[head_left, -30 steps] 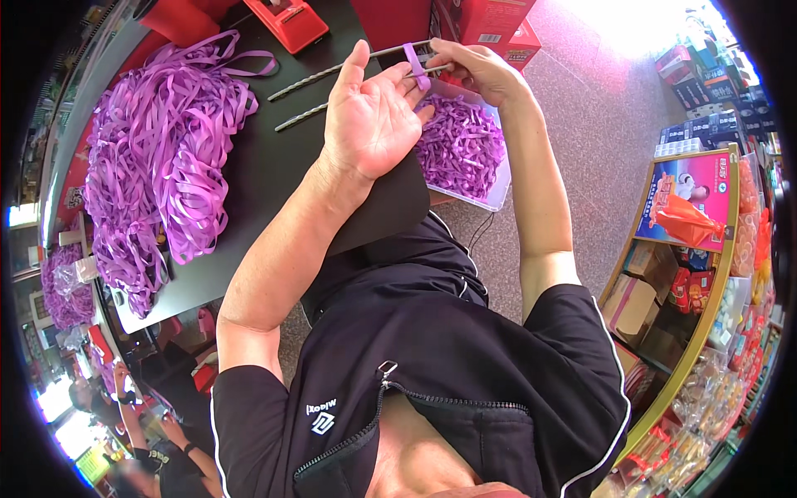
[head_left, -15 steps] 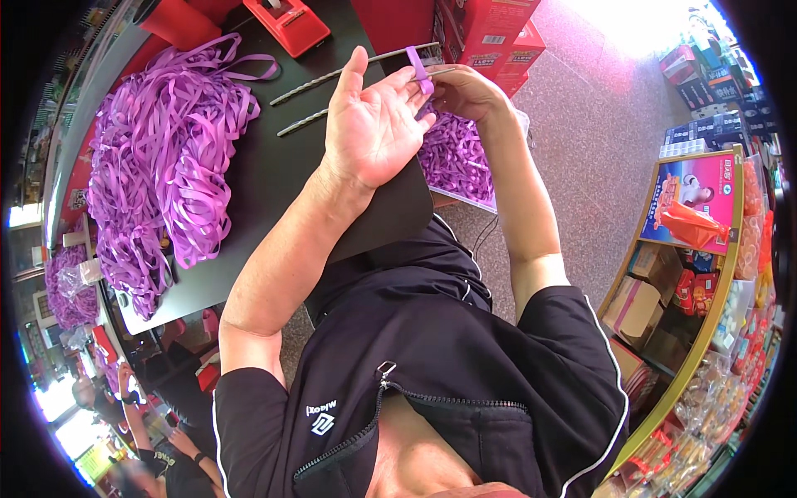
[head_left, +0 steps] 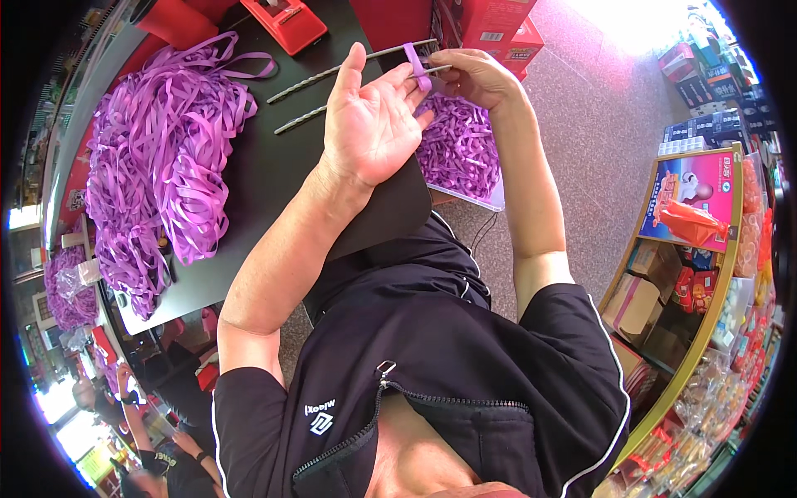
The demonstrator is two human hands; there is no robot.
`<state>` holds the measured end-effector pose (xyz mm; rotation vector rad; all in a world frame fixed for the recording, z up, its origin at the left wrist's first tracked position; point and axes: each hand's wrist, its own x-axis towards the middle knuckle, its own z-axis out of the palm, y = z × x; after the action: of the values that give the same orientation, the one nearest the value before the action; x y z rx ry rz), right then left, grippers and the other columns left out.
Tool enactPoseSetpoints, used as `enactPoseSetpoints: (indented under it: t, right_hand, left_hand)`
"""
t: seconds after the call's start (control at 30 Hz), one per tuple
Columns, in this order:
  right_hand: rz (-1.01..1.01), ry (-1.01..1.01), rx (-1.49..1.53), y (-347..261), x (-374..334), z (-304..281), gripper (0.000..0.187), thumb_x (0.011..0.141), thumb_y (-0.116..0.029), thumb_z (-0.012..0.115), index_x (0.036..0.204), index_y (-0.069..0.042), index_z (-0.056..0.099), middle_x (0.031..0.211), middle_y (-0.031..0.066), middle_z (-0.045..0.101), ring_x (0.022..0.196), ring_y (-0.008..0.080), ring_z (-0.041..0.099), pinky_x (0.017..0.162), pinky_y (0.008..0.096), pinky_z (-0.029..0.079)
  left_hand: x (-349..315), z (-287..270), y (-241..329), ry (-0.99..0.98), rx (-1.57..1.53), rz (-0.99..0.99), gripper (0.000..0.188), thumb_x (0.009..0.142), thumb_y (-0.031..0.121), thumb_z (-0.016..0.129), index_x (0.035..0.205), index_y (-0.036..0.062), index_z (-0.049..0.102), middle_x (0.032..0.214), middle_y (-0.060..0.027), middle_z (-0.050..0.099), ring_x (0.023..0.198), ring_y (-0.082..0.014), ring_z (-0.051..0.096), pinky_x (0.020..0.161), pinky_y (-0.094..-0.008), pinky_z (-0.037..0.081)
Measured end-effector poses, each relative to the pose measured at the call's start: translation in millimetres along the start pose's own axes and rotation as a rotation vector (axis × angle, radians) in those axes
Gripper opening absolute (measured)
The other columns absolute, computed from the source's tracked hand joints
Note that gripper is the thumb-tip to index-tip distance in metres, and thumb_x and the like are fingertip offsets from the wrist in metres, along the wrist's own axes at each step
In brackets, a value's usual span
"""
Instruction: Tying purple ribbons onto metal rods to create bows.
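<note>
Working at the black counter, I have a purple strip looped around two metal rods out in front of me. My left hand is spread wide, palm up, with the thumb sticking out and the fingertips right up by the strip. My right hand is narrow, with the fingers bent in close together at the right ends of the rods. I cannot tell just what those fingers pinch. The rods run side by side with a gap between them, and both pass behind my left hand. Their twisty ends poke out to the left, over the counter.

Below my right hand is a pale bin full of purple bits. Left of the rods, a big heap of purple ribbon lies on the counter, with one loop sticking out at the top. Near the heap are a red tape holder and a red tube. Red boxes stand just past my right hand. Off to my right, across the floor, an orange bag hangs in front of a bright poster. Down at the far left is another person in dark clothes.
</note>
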<state>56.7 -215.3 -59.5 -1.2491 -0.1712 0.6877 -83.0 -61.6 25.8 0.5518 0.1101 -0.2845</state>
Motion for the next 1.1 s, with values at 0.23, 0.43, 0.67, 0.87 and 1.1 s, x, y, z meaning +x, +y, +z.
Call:
enactPoseSetpoints:
  t: [0.23, 0.43, 0.67, 0.87, 1.1]
  right_hand:
    - [0.123, -0.328, 0.341, 21, 10, 24, 0.022, 0.086, -0.013, 0.057, 0.101, 0.003, 0.060, 0.092, 0.0116, 0.065, 0.086, 0.0214, 0.064, 0.079, 0.0358, 0.052]
    - [0.119, -0.527, 0.621, 43, 34, 26, 0.022, 0.080, -0.007, 0.062, 0.100, 0.002, 0.060, 0.092, 0.0118, 0.063, 0.081, 0.0180, 0.063, 0.076, 0.0324, 0.051]
    - [0.079, -0.480, 0.750, 60, 37, 35, 0.022, 0.079, -0.009, 0.066, 0.097, 0.000, 0.059, 0.092, 0.0111, 0.062, 0.076, 0.0185, 0.064, 0.067, 0.0299, 0.056]
    - [0.132, -0.080, 0.321, 32, 19, 12, 0.020, 0.080, -0.012, 0.064, 0.097, 0.000, 0.061, 0.085, 0.0073, 0.062, 0.070, 0.0137, 0.060, 0.063, 0.0272, 0.050]
    - [-0.328, 0.404, -0.962, -58, -55, 71, 0.041, 0.072, -0.045, 0.068, 0.078, -0.005, 0.069, 0.067, 0.0081, 0.061, 0.064, 0.0173, 0.059, 0.063, 0.0293, 0.046]
  left_hand:
    - [-1, -6, -1, -0.048, -0.029, 0.013, 0.094, 0.086, 0.061, 0.035, 0.140, -0.0079, 0.001, 0.148, -0.0236, 0.003, 0.139, -0.0273, 0.002, 0.110, -0.0454, -0.009]
    - [-3, -7, -4, -0.029, -0.111, 0.100, 0.086, 0.086, 0.052, 0.047, 0.144, 0.0058, 0.002, 0.147, -0.0272, 0.000, 0.138, -0.0343, 0.005, 0.111, -0.0471, -0.006]
    - [-3, -10, -2, -0.034, -0.127, 0.082, 0.089, 0.086, 0.052, 0.048, 0.143, 0.0071, -0.004, 0.146, -0.0291, -0.002, 0.138, -0.0358, 0.004, 0.110, -0.0478, -0.005]
    - [-4, -10, -1, -0.029, -0.142, 0.079, 0.090, 0.086, 0.054, 0.048, 0.143, 0.0080, -0.005, 0.147, -0.0281, -0.004, 0.138, -0.0347, 0.004, 0.111, -0.0475, -0.005]
    - [-4, -9, -4, 0.007, -0.122, 0.081, 0.089, 0.086, 0.057, 0.043, 0.145, 0.0121, -0.006, 0.148, -0.0260, -0.003, 0.139, -0.0317, 0.002, 0.111, -0.0461, -0.004]
